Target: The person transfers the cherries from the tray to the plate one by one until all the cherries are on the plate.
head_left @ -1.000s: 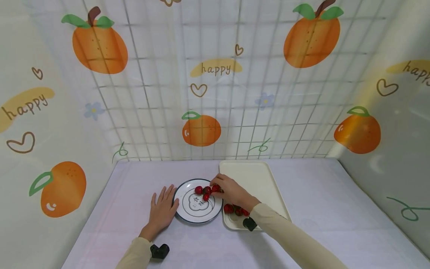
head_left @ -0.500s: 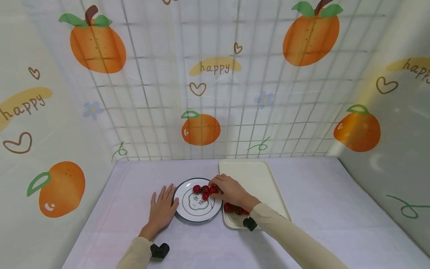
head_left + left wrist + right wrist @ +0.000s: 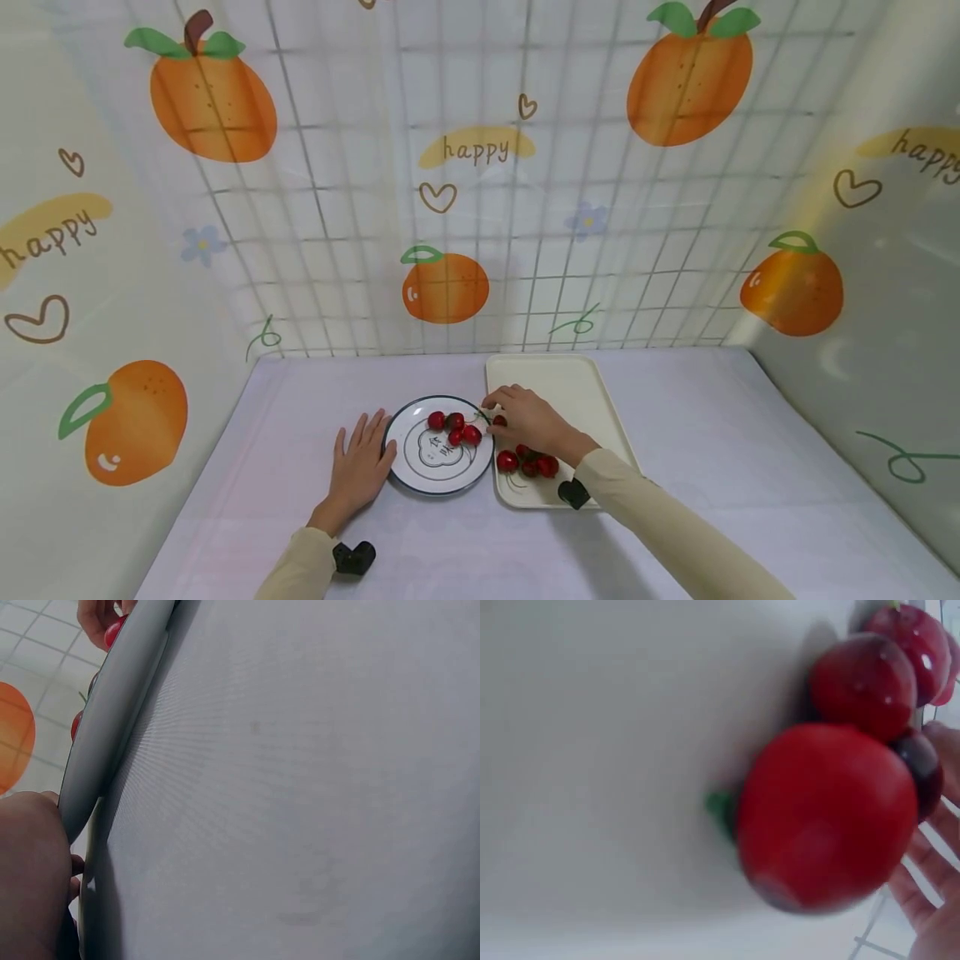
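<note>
On the white dark-rimmed plate (image 3: pixel 427 482) lies a bunch of red cherries (image 3: pixel 471 434), near its upper right. My left hand (image 3: pixel 362 462) rests beside the plate with spread fingers, its thumb at the left rim. Over the left edge of the cream tray (image 3: pixel 570 383) hovers my right hand (image 3: pixel 528 421), fingers and thumb apart. One dark red cherry (image 3: pixel 499 421) shows under its fingers; it looks unheld. More cherries (image 3: pixel 528 465) lie in the tray below that hand. In the right wrist view, a large blurred red fruit (image 3: pixel 825 817) fills the foreground.
A lilac-white cloth covers the table (image 3: pixel 697 433). Behind it hangs a pale grid-patterned curtain (image 3: pixel 360 275) printed with oranges. Black wrist cameras (image 3: pixel 354 558) sit at both cuffs. The plate's right rim nearly meets the tray.
My right hand has let go of a cherry on the plate and moved right, over the tray's edge. That cherry now lies with the others. My left hand has stayed put.
</note>
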Demonstrator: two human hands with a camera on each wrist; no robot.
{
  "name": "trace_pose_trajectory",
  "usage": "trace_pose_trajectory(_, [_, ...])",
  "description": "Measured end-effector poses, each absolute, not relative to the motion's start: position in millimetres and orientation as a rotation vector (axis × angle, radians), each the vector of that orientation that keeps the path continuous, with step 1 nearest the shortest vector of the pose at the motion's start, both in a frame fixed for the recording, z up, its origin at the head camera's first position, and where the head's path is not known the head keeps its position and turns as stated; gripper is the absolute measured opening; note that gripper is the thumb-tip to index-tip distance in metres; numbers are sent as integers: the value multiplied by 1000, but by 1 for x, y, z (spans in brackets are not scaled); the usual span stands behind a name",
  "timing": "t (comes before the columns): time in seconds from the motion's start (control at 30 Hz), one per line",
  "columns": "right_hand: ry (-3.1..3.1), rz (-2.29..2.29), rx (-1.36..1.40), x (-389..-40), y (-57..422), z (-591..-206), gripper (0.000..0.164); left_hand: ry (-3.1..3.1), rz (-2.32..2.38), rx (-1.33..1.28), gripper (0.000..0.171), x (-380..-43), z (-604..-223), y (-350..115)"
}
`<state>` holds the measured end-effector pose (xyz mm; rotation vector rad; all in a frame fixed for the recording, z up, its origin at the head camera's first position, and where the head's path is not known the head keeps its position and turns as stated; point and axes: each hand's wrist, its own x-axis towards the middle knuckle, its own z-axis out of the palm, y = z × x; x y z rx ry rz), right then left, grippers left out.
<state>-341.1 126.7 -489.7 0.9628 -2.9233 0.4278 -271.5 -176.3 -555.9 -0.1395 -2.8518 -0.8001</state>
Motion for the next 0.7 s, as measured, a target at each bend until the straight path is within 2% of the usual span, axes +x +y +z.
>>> trace_pose_trajectory(0.27, [-2922,444,910,-342,134,-493,29,-2858,-784,-135,59,-272,-557,-176])
trace_pose_trajectory(0.7, [-2925,412,853,-339,132,-494,24,-2881,-761,-127,57,-270,-551,-176])
